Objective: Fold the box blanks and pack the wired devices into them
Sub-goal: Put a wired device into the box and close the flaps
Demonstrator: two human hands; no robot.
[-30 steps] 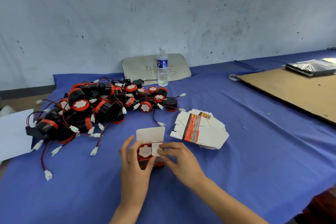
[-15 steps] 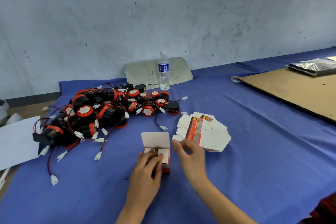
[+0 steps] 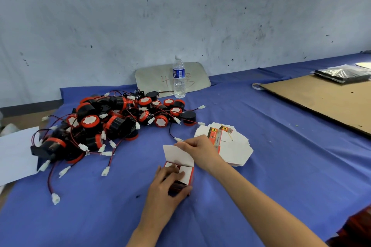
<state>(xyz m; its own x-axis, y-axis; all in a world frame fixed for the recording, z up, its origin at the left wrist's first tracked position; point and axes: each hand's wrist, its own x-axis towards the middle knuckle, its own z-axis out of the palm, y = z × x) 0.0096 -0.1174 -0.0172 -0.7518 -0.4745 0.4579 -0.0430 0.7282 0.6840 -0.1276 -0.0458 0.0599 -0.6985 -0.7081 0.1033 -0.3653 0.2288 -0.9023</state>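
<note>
Head view: we note the left hand [image 3: 164,190] curled round the small red box [image 3: 181,176] on the blue cloth [image 3: 281,166], fingers pressing its inner flaps; right hand [image 3: 197,147] pinches the raised lid flap [image 3: 176,154]; blanks [image 3: 230,146] just beside; wired devices [image 3: 112,122] piled left

We saw two bare forearms entering from the lower frame, sleeveless as far as visible. The left hand [image 3: 163,192] and right hand [image 3: 200,149] wore no gloves, rings or watch.
</note>
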